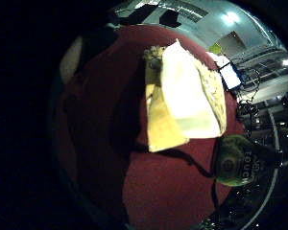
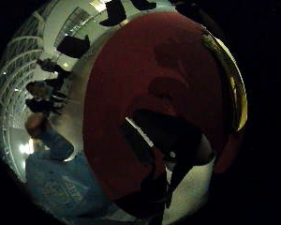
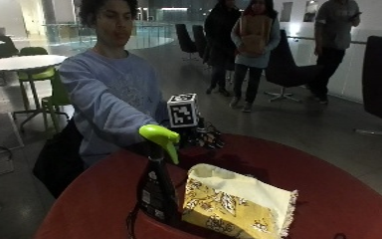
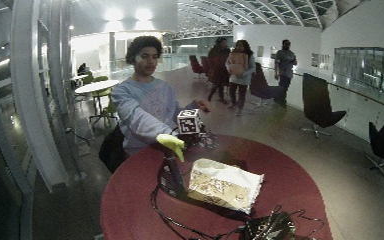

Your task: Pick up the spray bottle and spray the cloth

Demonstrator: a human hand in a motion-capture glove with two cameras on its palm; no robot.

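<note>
A dark spray bottle (image 3: 156,191) with a green trigger head stands upright on the red table (image 3: 350,199), just beside a folded yellow cloth (image 3: 237,201). It looks stiff and slick; its narrow neck seems the best hold. The gloved right hand (image 3: 201,137) hovers behind it; I cannot tell its finger position.

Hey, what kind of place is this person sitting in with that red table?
Probably a public atrium or lounge in a large building, not a home: a glazed arched roof overhead, a round red table with lounge chairs around, and another café-style table with green chairs behind.
</note>
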